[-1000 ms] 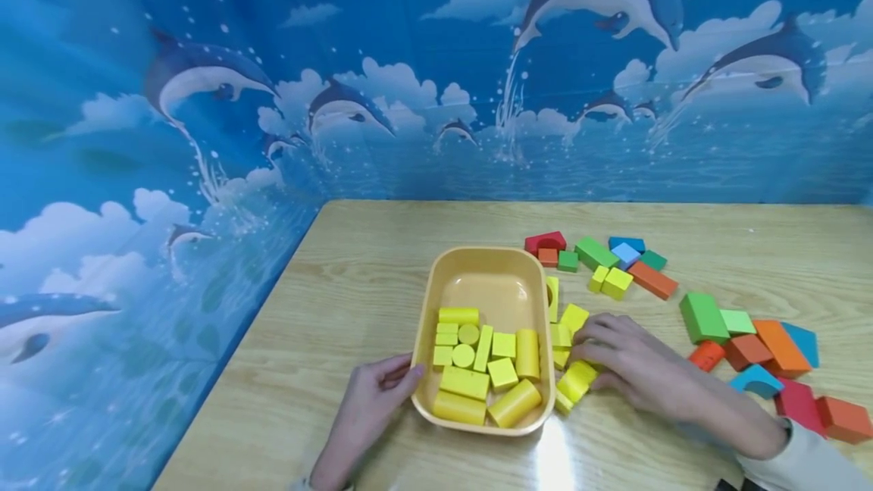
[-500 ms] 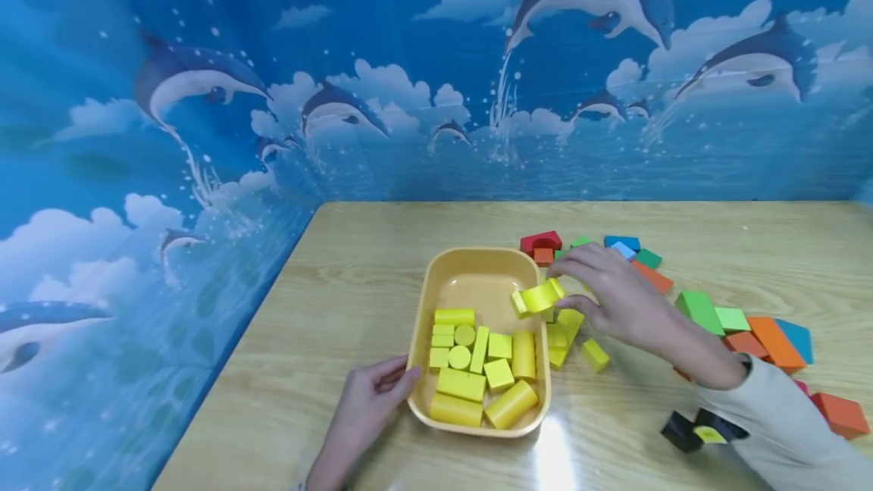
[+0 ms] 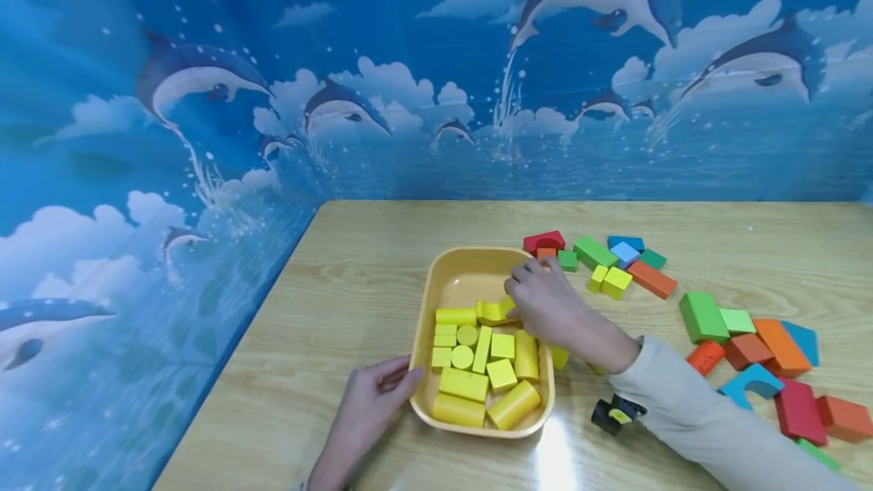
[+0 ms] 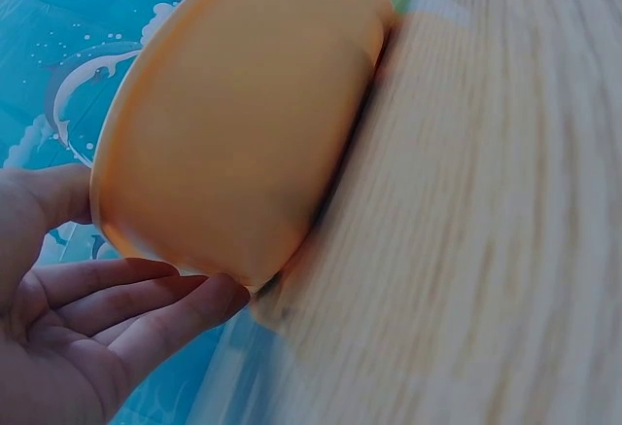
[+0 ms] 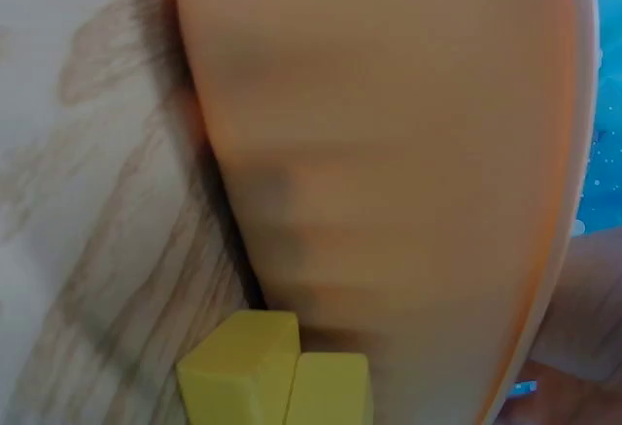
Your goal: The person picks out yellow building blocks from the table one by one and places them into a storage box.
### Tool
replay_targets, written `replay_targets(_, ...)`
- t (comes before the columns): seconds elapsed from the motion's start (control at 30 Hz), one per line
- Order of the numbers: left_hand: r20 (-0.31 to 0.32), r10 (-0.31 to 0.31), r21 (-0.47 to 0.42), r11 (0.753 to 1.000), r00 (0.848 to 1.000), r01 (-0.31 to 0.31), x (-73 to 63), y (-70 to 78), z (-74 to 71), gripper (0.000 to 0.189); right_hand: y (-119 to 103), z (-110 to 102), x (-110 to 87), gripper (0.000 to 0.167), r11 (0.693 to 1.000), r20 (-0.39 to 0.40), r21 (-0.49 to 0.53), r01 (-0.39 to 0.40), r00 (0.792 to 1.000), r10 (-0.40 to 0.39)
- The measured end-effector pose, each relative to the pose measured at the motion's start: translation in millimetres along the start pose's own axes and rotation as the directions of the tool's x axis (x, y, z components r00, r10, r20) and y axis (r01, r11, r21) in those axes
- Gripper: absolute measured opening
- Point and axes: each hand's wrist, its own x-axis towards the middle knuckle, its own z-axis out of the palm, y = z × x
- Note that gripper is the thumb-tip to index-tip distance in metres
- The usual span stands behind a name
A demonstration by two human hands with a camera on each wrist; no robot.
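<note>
A shallow orange-yellow plastic tray [image 3: 426, 301] holds several yellow blocks: cylinders, cubes and bars. My left hand [image 3: 371, 404] grips its near left side; in the left wrist view, the thumb is at the rim and the fingers lie against the outer wall [image 4: 233, 123]. Over the tray's right part, my right hand [image 3: 555, 309] holds a wavy yellow block [image 3: 491, 313] low inside, beside a lying yellow cylinder [image 3: 455, 317]. The right fingers partly hide this block. In the right wrist view, only part of the right hand [image 5: 583, 313] shows, beyond the tray's wall.
Loose yellow blocks [image 5: 243, 371] stand against the tray's right side, mostly under the right forearm. Red, green, blue and yellow blocks [image 3: 617, 283] lie behind. More colored blocks, including an orange one [image 3: 780, 347], spread right. A dolphin-print curtain [image 3: 436, 97] borders the wooden table [image 3: 327, 279].
My right hand picked up the wavy yellow block from beside the tray, lifted it over the rim and lowered it inside. My left hand stays at the tray's edge.
</note>
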Motion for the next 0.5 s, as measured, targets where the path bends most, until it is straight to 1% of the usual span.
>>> replay_targets(0.1,-0.001,-0.001,0.012,1.000,1.000,0.001,0.3,0.1,0.1,0.043,-2.2,0.3,2.0,0.018,0.997,0.095,0.066,-0.046,0.995,0.039)
replay_targets(0.2,-0.003,0.003,0.019,1.000,1.000,-0.003,0.4,-0.3,0.0,0.042,-2.4,0.2,1.5,0.013,0.982,0.169,0.167,-0.091,0.984,0.062)
replay_targets(0.27,-0.003,0.003,0.020,1.000,1.000,-0.003,0.5,-0.6,0.0,0.042,-1.9,0.7,0.4,0.009,0.973,0.180,0.210,-0.095,0.982,0.057)
replay_targets(0.33,-0.003,0.004,0.019,1.000,1.000,-0.004,0.4,-0.7,0.0,0.042,-1.1,1.4,-0.8,0.009,0.966,0.182,0.242,-0.088,0.982,0.044)
replay_targets(0.43,-0.001,0.006,0.018,1.000,1.000,-0.006,0.4,-0.5,0.1,0.042,0.7,1.7,-1.3,0.021,0.962,0.178,0.262,-0.075,0.984,0.028)
replay_targets(0.5,0.000,0.010,0.018,1.000,1.000,-0.010,0.4,-0.3,0.3,0.042,3.3,1.6,-1.5,0.030,0.958,0.132,0.281,-0.055,0.991,0.018)
